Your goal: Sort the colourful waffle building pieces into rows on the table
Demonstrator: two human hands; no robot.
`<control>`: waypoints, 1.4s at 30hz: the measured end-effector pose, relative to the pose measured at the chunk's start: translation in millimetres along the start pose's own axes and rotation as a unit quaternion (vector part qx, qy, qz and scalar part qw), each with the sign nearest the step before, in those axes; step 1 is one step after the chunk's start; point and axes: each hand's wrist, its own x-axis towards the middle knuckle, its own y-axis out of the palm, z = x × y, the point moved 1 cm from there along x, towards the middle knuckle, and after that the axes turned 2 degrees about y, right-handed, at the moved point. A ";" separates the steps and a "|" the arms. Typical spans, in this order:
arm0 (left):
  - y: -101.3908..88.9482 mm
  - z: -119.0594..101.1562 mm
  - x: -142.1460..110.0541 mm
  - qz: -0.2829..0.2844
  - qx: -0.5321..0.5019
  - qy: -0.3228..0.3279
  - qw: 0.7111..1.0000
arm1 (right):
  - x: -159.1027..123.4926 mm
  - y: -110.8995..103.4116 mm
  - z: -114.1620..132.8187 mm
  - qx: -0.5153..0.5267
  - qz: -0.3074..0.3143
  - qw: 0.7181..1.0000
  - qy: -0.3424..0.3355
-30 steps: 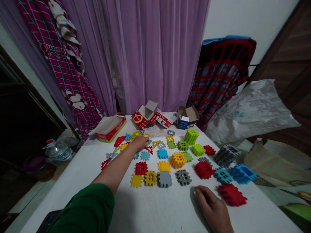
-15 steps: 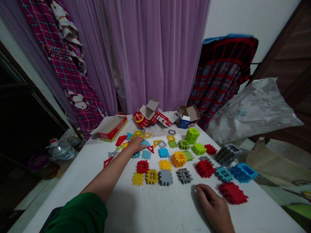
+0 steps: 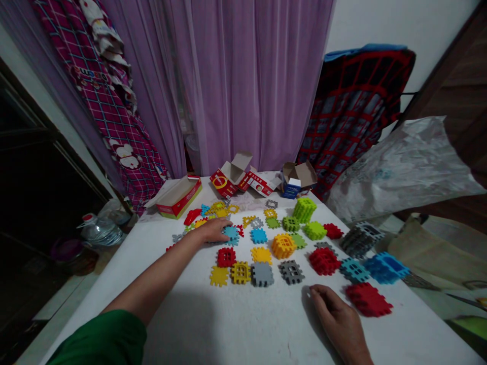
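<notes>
Left hand (image 3: 212,231) moved to blue block (image 3: 232,235) | fingers (image 3: 224,223) spread, empty | box (image 3: 223,183) text unreadable

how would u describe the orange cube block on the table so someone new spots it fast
On the white table below the purple curtain, find the scattered plastic waffle blocks. The orange block sits right of centre, a chunky hollow cube between a flat yellow piece and a flat green one. No other built-up block is orange.

Green sleeve (image 3: 101,342), bare left hand (image 3: 211,231), right hand (image 3: 337,317)
</notes>
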 end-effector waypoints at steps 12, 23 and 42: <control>4.1 -6.2 3.3 0.075 0.029 0.060 0.995 | -4.2 2.3 7.6 0.011 -0.038 0.999 0.005; 1.0 -21.0 18.9 0.086 0.047 0.043 0.994 | -3.6 0.8 6.9 0.012 -0.022 1.000 0.004; 10.9 -37.8 13.5 0.016 0.039 0.002 0.999 | -3.2 0.8 10.2 0.009 -0.021 1.000 0.002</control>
